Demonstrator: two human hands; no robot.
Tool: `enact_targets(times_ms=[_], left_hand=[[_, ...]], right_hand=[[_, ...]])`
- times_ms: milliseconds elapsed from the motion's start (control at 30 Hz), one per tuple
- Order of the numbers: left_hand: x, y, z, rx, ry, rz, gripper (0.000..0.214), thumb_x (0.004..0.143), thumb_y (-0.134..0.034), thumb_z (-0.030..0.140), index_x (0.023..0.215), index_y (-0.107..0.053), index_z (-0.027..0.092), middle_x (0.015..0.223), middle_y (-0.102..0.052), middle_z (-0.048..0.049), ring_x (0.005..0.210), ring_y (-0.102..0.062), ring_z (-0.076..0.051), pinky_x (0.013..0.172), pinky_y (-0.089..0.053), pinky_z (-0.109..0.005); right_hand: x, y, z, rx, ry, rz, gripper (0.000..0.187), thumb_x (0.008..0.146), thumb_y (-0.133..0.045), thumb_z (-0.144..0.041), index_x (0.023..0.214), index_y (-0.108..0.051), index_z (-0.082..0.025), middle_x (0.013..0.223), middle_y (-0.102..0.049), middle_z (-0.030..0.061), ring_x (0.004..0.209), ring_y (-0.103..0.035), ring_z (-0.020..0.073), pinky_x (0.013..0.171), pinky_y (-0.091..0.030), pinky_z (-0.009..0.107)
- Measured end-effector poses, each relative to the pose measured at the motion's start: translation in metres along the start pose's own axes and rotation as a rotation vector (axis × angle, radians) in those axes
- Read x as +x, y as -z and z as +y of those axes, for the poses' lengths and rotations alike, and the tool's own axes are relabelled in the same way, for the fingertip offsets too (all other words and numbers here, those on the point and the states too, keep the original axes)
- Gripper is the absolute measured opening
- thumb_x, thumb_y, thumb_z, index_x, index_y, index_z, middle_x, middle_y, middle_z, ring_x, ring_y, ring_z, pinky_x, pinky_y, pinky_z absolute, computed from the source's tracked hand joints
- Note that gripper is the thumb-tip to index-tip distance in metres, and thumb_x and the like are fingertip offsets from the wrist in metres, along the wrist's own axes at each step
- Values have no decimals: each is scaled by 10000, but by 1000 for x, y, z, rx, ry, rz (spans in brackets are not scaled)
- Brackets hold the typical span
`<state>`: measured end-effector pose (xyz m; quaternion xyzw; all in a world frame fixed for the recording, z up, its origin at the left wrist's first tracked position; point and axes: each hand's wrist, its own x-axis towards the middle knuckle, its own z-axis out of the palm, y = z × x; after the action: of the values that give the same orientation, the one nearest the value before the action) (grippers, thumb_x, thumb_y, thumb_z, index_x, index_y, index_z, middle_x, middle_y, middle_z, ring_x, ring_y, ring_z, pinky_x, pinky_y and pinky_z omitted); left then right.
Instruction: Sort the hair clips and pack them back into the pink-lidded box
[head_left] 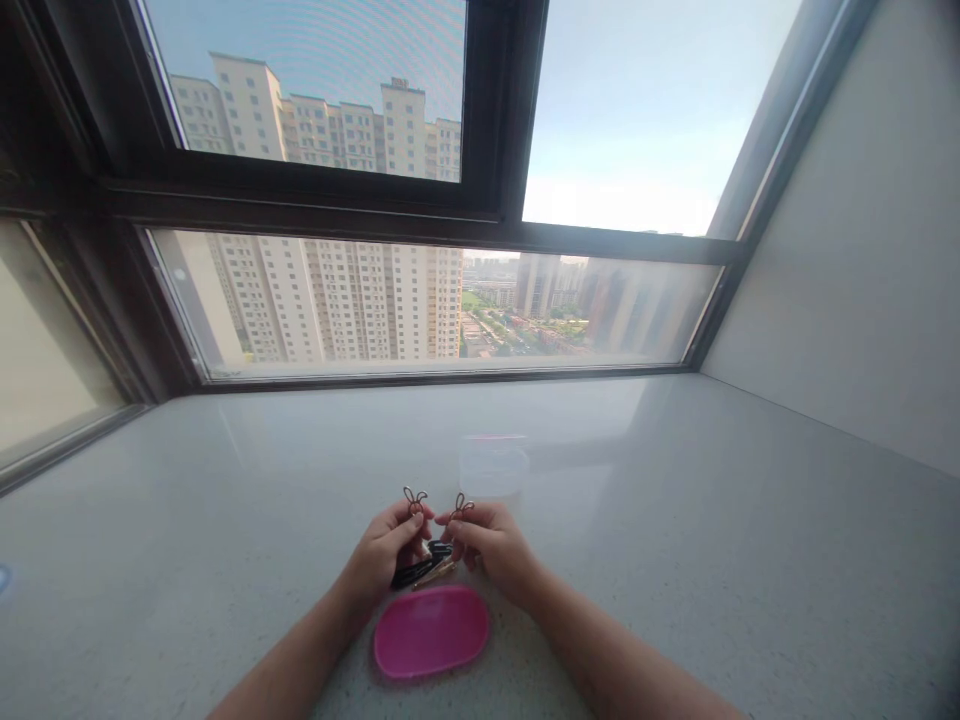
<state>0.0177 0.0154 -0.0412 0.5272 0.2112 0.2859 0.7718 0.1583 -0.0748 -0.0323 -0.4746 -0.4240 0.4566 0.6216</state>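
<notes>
My left hand (396,540) pinches a small brown wire clip with two looped ends like rabbit ears (415,496), held upright above the fingertips. A similar looped wire clip (463,503) stands up from the closed fingers of my right hand (480,540). The fingertips of both hands are close together. Beneath them lies a small pile of black and gold-coloured slender pieces (426,570), partly hidden by my hands; their kind I cannot make out. Just in front of the pile, nearer to me, is a pink oval tray (431,632).
A clear plastic box (493,465) stands behind my hands on the pale speckled sill (225,550). Dark window frames (337,205) border the sill at the back and left. A white wall (847,260) rises on the right.
</notes>
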Motion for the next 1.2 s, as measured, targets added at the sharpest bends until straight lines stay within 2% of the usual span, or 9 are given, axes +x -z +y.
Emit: enact_targets(times_ms=[133, 233, 433, 567, 700, 867, 1200], left_hand=[[-1, -3, 3, -55, 7, -11, 175, 719, -636, 294, 759, -581, 134, 569, -492, 38, 445, -398, -48, 447, -328, -179], [0, -3, 4, -16, -7, -17, 200, 720, -639, 316, 756, -576, 130, 540, -479, 45, 405, -358, -34, 413, -287, -170], [0, 0, 2, 2, -27, 11, 183, 717, -634, 290, 788, -581, 129, 591, -522, 24, 441, -418, -55, 446, -344, -190], [-4, -1, 3, -54, -45, 3, 131, 729, -590, 260, 770, -567, 138, 584, -491, 33, 442, -397, -55, 449, -337, -194], [-5, -4, 5, -60, -59, 14, 107, 724, -567, 245, 755, -556, 143, 557, -466, 41, 422, -372, -54, 420, -298, -187], [-3, -1, 2, -56, -65, 17, 89, 708, -553, 223, 757, -554, 148, 544, -454, 47, 408, -368, -55, 419, -292, -191], [1, 10, 1, -26, -74, 14, 134, 734, -560, 250, 792, -573, 130, 555, -438, 47, 436, -366, -47, 411, -264, -167]], right_hand=[[1, -2, -1, -16, 12, 11, 242, 678, -607, -294, 822, -673, -111, 646, -617, 33, 435, -490, 77, 358, -326, 171], [2, -4, -3, -66, 15, 31, 261, 684, -592, -326, 819, -653, -111, 652, -613, 27, 430, -478, 69, 347, -324, 164], [3, -1, 0, -175, 6, -2, 299, 699, -580, -407, 691, -597, -108, 579, -580, 13, 419, -491, 82, 349, -345, 175], [2, 1, 4, -171, -5, -15, 255, 697, -578, -339, 803, -622, -112, 630, -594, 11, 440, -505, 88, 356, -350, 178], [-1, 4, 3, -205, 9, -63, 233, 673, -623, -291, 823, -652, -115, 583, -583, -1, 437, -482, 81, 373, -337, 176], [-2, 8, 1, -236, 42, -121, 269, 677, -651, -329, 842, -666, -117, 602, -589, 5, 457, -479, 78, 409, -338, 185], [-1, 13, 2, -253, 2, -156, 342, 639, -691, -362, 863, -671, -105, 525, -549, -15, 451, -449, 74, 434, -317, 193]])
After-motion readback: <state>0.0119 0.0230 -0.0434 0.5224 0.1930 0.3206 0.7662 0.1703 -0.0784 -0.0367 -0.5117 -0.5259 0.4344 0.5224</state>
